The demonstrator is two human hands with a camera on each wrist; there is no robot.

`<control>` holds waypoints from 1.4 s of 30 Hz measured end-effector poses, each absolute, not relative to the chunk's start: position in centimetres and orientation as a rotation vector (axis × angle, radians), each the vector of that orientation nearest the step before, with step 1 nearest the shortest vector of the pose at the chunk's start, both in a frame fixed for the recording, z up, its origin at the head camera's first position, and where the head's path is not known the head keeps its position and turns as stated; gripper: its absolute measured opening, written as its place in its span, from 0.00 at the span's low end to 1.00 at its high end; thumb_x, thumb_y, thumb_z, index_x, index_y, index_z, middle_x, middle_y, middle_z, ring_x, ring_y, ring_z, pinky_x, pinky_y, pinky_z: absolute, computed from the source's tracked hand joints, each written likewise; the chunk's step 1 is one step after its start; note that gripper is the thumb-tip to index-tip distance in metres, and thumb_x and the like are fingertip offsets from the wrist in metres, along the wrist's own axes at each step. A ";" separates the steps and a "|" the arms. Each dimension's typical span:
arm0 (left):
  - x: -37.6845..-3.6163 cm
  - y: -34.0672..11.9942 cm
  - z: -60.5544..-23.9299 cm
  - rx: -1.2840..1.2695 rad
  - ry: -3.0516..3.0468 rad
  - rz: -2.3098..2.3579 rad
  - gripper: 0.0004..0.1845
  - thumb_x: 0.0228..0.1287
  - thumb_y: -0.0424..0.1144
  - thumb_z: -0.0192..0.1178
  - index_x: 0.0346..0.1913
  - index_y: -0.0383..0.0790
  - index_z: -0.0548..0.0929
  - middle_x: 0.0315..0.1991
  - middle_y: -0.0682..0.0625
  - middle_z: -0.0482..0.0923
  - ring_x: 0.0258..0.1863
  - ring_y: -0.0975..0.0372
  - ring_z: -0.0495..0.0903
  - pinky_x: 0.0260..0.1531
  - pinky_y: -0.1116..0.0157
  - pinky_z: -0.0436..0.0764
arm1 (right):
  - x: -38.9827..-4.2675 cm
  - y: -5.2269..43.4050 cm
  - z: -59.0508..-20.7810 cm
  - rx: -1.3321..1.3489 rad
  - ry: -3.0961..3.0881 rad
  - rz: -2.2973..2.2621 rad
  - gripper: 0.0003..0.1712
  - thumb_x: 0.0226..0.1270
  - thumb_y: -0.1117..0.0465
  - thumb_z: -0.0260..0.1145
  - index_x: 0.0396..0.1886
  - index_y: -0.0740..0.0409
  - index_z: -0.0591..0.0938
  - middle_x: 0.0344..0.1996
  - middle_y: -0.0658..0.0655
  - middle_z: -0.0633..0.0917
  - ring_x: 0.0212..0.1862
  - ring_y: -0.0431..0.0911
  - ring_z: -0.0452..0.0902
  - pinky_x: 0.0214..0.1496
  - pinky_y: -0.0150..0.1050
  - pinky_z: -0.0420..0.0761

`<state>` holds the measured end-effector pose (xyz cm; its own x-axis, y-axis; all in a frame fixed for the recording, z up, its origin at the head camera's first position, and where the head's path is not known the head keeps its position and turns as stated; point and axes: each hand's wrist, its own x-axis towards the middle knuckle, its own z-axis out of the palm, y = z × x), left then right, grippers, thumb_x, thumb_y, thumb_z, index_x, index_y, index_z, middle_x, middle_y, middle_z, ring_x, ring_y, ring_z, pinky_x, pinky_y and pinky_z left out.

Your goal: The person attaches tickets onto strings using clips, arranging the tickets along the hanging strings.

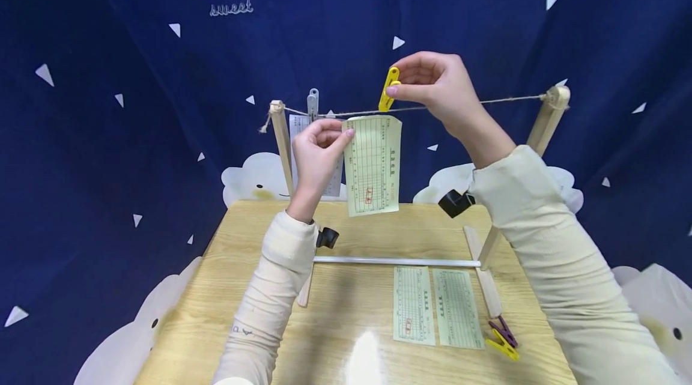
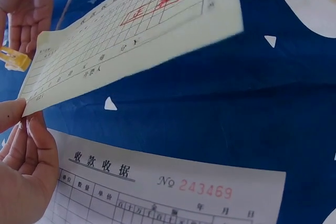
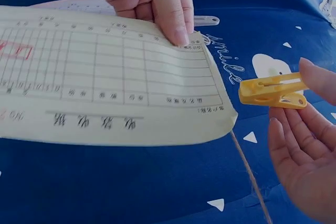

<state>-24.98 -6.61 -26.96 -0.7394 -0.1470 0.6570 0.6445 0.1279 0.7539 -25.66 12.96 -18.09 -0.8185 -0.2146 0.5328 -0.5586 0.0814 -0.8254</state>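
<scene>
My left hand point(image 1: 319, 148) pinches the left edge, near the top corner, of a pale green receipt slip point(image 1: 373, 166), which hangs down in front of a string point(image 1: 351, 113). My right hand point(image 1: 438, 87) holds a yellow clothespin point(image 1: 389, 90) between thumb and fingers, its nose pointing down at the string just above the slip's top edge. In the right wrist view the yellow clothespin point(image 3: 270, 90) is close to the slip's top edge. Behind my left hand, a white receipt slip point(image 1: 331, 184) hangs from the string under a grey clothespin point(image 1: 313, 103).
The string runs between two wooden posts point(image 1: 281, 145), joined low by a white rod point(image 1: 397, 262). On the wooden table point(image 1: 243, 289) lie two green slips point(image 1: 413, 307), with a purple clothespin point(image 1: 504, 332) and another yellow clothespin point(image 1: 503, 346) to their right. A blue curtain hangs behind.
</scene>
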 end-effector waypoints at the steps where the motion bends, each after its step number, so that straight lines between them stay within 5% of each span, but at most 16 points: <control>1: -25.0 -6.6 -27.1 -0.481 -1.804 -1.674 0.08 0.49 0.27 0.66 0.32 0.25 0.79 0.21 0.40 0.80 0.19 0.70 0.75 0.22 0.74 0.72 | -25.7 12.9 -18.1 0.759 -2.101 1.789 0.10 0.50 0.71 0.69 0.34 0.63 0.82 0.28 0.52 0.83 0.32 0.45 0.78 0.40 0.31 0.77; 14: -25.3 -6.1 -27.1 -0.494 -1.810 -1.651 0.09 0.49 0.27 0.66 0.32 0.25 0.79 0.22 0.38 0.80 0.21 0.71 0.76 0.24 0.74 0.74 | -26.4 12.5 -17.8 0.718 -2.036 1.822 0.08 0.48 0.77 0.68 0.16 0.65 0.82 0.20 0.51 0.83 0.32 0.46 0.76 0.42 0.37 0.73; 31: -25.6 -6.4 -27.1 -0.476 -1.786 -1.685 0.09 0.49 0.26 0.66 0.32 0.24 0.79 0.22 0.37 0.80 0.20 0.71 0.77 0.24 0.74 0.75 | -27.6 10.8 -17.8 0.721 -2.421 1.577 0.02 0.50 0.69 0.70 0.25 0.61 0.83 0.28 0.57 0.83 0.35 0.48 0.77 0.44 0.40 0.73; 35: -25.7 -6.3 -27.1 -0.484 -1.782 -1.683 0.09 0.49 0.26 0.66 0.32 0.24 0.79 0.22 0.38 0.80 0.20 0.71 0.76 0.23 0.74 0.74 | -27.4 10.9 -17.8 0.744 -2.456 1.520 0.08 0.51 0.68 0.70 0.31 0.68 0.82 0.29 0.58 0.82 0.35 0.48 0.74 0.38 0.38 0.71; 42: -25.8 -6.1 -27.0 -0.467 -1.805 -1.703 0.09 0.49 0.27 0.66 0.32 0.24 0.79 0.23 0.37 0.80 0.21 0.70 0.77 0.24 0.74 0.74 | -27.2 11.2 -17.8 0.713 -2.535 1.482 0.13 0.51 0.64 0.70 0.36 0.66 0.81 0.32 0.57 0.82 0.36 0.48 0.74 0.43 0.38 0.72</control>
